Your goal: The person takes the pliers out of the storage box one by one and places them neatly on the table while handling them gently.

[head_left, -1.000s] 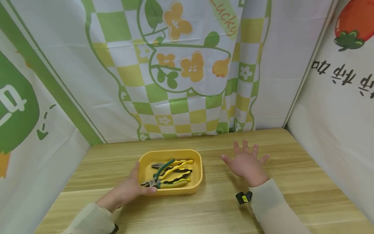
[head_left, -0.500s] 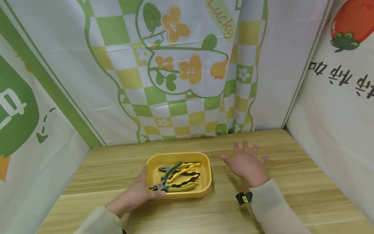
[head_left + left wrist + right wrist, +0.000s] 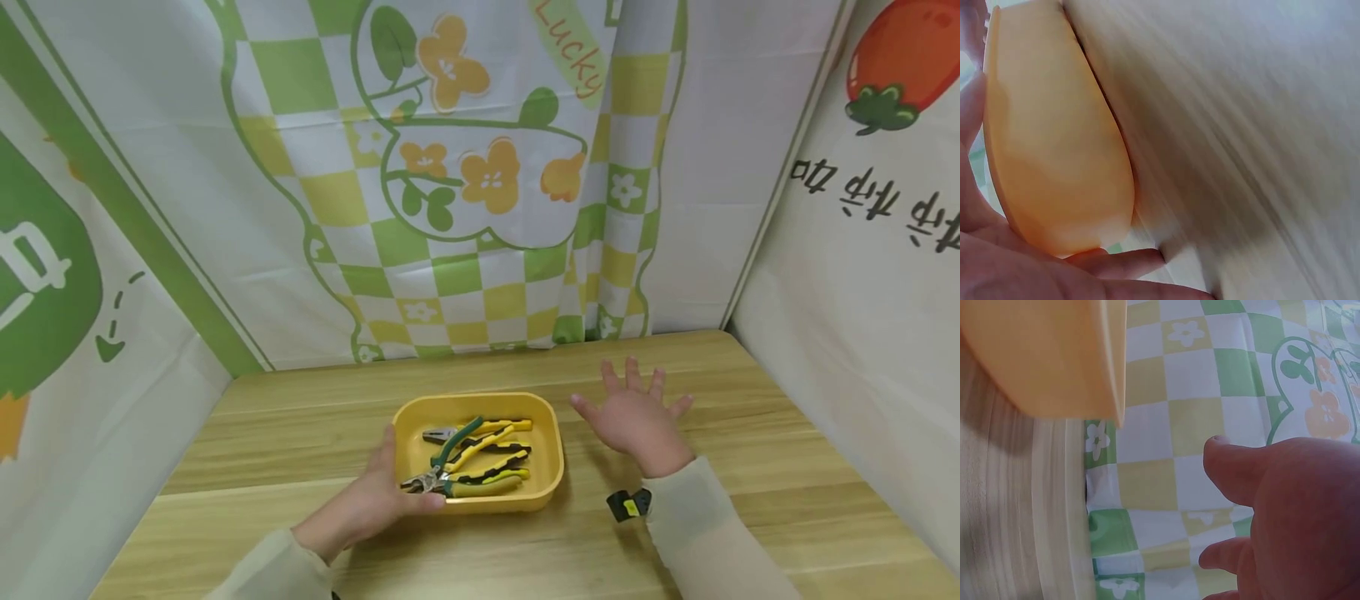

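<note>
A yellow rectangular box [image 3: 553, 471] stands on the wooden table, holding several pliers, among them one with green handles [image 3: 457, 442] lying over others with yellow-and-black handles [image 3: 491, 446]. Against the box's left end rests my left hand [image 3: 367, 504], its fingers along the side and its thumb at the near left corner. In the left wrist view, straight fingers touch the box's outer wall [image 3: 1060, 125]. My right hand [image 3: 637, 425] is to the right of the box, apart from it, with spread fingers and nothing held. The right wrist view shows the box wall [image 3: 1047, 356] beside that hand [image 3: 1310, 512].
The wooden table [image 3: 772, 467] extends on both sides of the box. Behind it hangs a checkered curtain [image 3: 487, 275] with flower prints. White printed sheets border the left and right sides [image 3: 847, 325]. A black device [image 3: 628, 505] is at the right wrist.
The box with its pliers has slid to the right along the table, nearer to my right hand, with my left hand moving along against it. My right hand has stayed almost still.
</note>
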The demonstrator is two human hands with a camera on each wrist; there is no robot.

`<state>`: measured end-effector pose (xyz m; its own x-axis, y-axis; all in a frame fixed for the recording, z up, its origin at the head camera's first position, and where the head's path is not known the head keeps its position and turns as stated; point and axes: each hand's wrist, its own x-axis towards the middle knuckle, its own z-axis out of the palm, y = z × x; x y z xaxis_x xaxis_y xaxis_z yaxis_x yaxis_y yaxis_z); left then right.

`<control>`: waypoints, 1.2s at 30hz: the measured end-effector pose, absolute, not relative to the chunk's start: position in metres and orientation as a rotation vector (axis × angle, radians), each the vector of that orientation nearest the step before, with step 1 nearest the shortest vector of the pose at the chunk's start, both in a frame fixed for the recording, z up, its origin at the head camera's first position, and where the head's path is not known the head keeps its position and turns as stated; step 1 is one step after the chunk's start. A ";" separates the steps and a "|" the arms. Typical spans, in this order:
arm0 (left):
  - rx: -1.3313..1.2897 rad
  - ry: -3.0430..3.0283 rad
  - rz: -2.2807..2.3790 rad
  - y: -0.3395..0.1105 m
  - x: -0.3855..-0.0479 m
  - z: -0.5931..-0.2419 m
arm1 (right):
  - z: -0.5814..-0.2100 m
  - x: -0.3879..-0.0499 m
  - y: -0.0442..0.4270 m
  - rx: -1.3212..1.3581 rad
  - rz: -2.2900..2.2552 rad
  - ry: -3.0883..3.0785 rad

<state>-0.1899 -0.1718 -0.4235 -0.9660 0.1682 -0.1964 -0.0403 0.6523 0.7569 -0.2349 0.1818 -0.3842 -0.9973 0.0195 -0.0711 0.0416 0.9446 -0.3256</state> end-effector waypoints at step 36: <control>0.273 2.531 1.026 -0.193 -0.201 -0.420 | -0.323 -0.264 0.189 -0.408 -1.192 2.528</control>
<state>-0.2013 -0.1925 -0.4203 -0.9033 0.3207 -0.2848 0.0319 0.7124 0.7011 -0.2644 0.1886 -0.3226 -0.9093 -0.3840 -0.1601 -0.1207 0.6117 -0.7818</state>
